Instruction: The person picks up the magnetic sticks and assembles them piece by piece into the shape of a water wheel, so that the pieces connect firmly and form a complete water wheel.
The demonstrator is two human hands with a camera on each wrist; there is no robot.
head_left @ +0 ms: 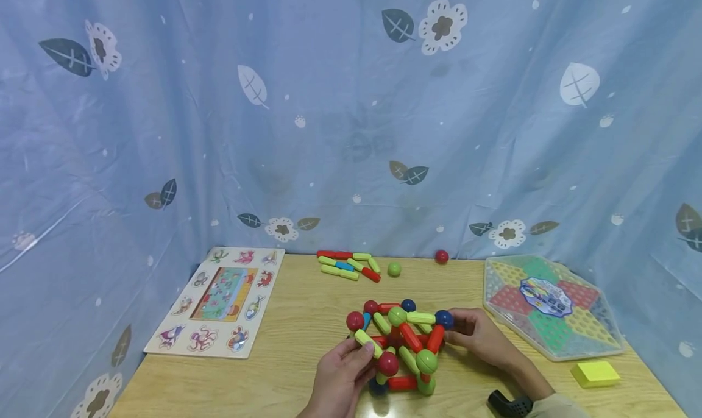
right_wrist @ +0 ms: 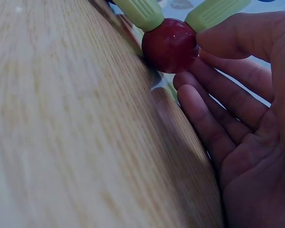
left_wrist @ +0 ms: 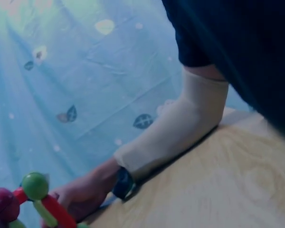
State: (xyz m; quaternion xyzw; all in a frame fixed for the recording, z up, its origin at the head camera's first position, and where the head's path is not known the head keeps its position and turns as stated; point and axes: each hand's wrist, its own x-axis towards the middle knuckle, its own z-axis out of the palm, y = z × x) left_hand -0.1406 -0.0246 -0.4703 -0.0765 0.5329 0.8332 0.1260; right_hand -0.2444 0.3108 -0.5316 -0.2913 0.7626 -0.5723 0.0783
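A structure of coloured rods and balls point(head_left: 400, 345) stands on the wooden table point(head_left: 285, 345). My left hand point(head_left: 342, 375) is at its front left and pinches a light green rod point(head_left: 367, 343) beside a dark red ball point(head_left: 387, 363). My right hand point(head_left: 482, 336) rests against its right side by a blue ball point(head_left: 444, 318). In the right wrist view that hand point(right_wrist: 237, 118) lies relaxed, thumb on a green rod point(right_wrist: 218, 12) that joins a red ball point(right_wrist: 170, 45). The left wrist view shows the right hand point(left_wrist: 80, 197) behind a green ball point(left_wrist: 35, 186).
Loose rods point(head_left: 348, 264), a green ball point(head_left: 393, 269) and a red ball point(head_left: 441, 257) lie at the back. An animal puzzle board point(head_left: 219, 299) sits left, a hexagonal game board point(head_left: 551, 305) and a yellow block point(head_left: 595, 373) right. A blue curtain closes in the table.
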